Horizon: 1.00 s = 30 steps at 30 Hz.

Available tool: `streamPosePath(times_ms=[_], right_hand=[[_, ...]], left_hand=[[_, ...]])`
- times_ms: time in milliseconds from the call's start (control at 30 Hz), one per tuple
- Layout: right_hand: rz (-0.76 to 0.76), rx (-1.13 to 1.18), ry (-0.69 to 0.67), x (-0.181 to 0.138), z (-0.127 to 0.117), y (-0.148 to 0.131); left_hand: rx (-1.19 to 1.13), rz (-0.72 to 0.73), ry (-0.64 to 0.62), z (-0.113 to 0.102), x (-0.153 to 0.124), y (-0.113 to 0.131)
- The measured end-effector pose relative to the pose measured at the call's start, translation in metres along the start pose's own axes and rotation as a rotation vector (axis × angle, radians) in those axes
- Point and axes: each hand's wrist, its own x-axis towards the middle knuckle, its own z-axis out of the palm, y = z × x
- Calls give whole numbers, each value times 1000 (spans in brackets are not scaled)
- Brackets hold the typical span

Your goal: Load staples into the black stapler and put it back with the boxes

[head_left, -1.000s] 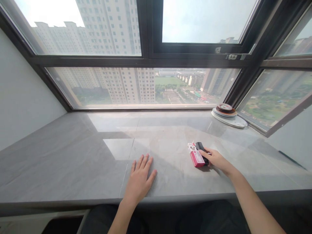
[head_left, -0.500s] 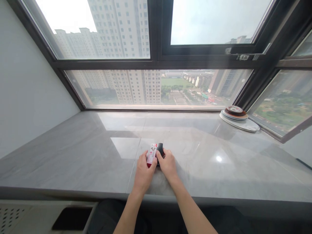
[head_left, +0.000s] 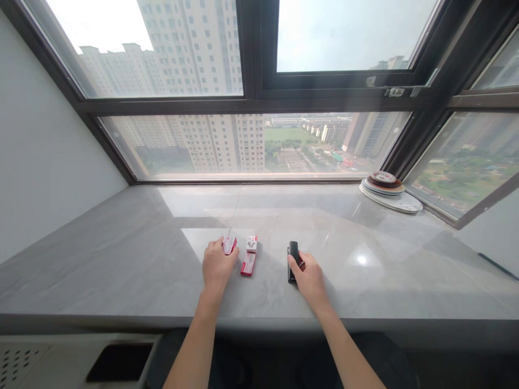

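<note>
Left hand — fingers seemingly clamped on pink box | right hand — fingers round stapler

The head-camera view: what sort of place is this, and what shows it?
Probably a window-side ledge high in a building: dark-framed glass windows meet in a corner, tall beige tower blocks stand outside, and a glossy grey marbled slab runs beneath.

Black covers the stapler, while pinkish red and white share the leftmost small box and the packaging beside it (its white end bears some dark print). The countertop is grey with faint, cloudy marbling.
</note>
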Motion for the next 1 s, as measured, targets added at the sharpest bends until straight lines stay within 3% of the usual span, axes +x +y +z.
streamPosePath(times_ms=[167, 333, 433, 500, 600, 700, 800, 1000], right_hand=[[6, -1, 9, 2, 1, -2], [-2, -5, 3, 2, 1, 1], [-8, 7, 6, 2, 2, 2], [3, 30, 17, 2, 3, 2], [62, 87, 27, 3, 4, 1], [96, 121, 29, 3, 6, -1], [98, 130, 26, 3, 5, -1], [15, -15, -64, 8, -17, -3]], left_hand=[[-12, -8, 1, -7, 22, -2], [-15, -13, 85, -26, -1, -29], [51, -83, 59, -38, -16, -53], [103, -88, 74, -43, -24, -54], [128, 15, 118, -37, -36, -27], [51, 181, 2, -21, -48, 17], [38, 248, -79, -3, -53, 47], [80, 160, -123, 5, -56, 39]])
